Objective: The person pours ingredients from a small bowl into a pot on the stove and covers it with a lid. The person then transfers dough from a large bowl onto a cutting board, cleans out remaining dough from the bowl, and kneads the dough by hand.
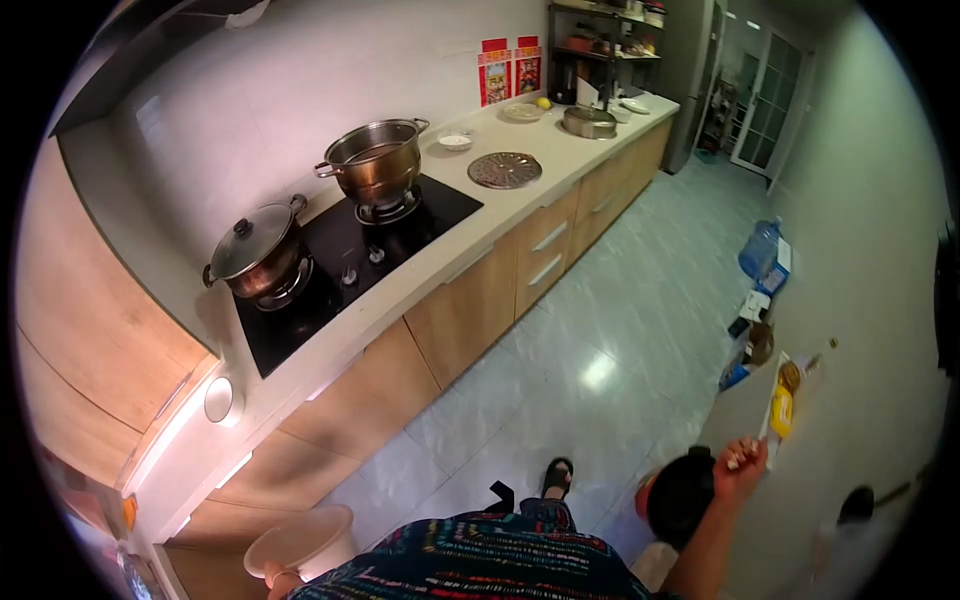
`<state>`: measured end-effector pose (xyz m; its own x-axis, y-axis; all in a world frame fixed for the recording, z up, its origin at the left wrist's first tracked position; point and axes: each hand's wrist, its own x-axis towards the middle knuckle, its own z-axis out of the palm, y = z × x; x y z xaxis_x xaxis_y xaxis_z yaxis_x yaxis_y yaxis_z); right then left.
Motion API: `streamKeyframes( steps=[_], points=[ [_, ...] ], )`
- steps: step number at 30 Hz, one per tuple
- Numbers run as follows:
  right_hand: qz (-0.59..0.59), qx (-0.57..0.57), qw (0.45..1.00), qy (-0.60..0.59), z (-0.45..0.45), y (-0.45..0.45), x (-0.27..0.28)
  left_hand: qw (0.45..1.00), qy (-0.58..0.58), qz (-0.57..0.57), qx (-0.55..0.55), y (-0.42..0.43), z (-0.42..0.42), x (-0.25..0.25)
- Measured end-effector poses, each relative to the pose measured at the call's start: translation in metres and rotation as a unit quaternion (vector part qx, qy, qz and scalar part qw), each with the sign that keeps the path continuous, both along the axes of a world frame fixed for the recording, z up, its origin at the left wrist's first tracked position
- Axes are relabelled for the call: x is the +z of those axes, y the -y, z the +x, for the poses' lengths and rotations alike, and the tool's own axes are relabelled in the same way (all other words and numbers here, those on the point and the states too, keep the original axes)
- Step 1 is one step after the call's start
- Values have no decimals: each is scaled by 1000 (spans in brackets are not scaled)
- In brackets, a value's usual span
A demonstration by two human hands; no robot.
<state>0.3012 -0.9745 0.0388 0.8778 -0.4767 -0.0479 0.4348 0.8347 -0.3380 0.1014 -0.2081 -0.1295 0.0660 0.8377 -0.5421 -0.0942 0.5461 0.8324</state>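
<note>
My left hand [279, 574] grips the side of a pale plastic basin [303, 540] at the bottom left, beside the lower cabinets. At the lower right, my right hand [739, 466] is raised near the wall, its fingers curled; what it holds, if anything, is too small to make out. Just beyond that hand, a yellow packet [781, 411] sits on a narrow white shelf or holder at the wall. A black round pot or bin [682, 497] stands below my right hand.
A lidded pot [255, 250] and an open steamer pot [375, 160] stand on the black stove [328, 322]. The counter bears a perforated steamer plate [505, 170], small bowls and a metal pan [590, 122]. A blue water bottle [760, 249] and boxes line the right wall.
</note>
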Motion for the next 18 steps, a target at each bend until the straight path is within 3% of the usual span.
streamKeyframes(
  steps=[5, 8, 11, 18],
  points=[
    [31, 5, 999, -27, 122, 75, 2, 998, -12, 3, 57, 63, 61, 2],
    [-24, 144, 988, 56, 251, 78, 26, 995, -19, -3, 97, 100, 90, 4],
    [0, 254, 967, 20, 363, 34, 56, 992, -28, -13, 125, 128, 125, 2],
    [-200, 372, 906, -40, 541, -111, 69, 988, -42, -34, 147, 143, 248, -20]
  ],
)
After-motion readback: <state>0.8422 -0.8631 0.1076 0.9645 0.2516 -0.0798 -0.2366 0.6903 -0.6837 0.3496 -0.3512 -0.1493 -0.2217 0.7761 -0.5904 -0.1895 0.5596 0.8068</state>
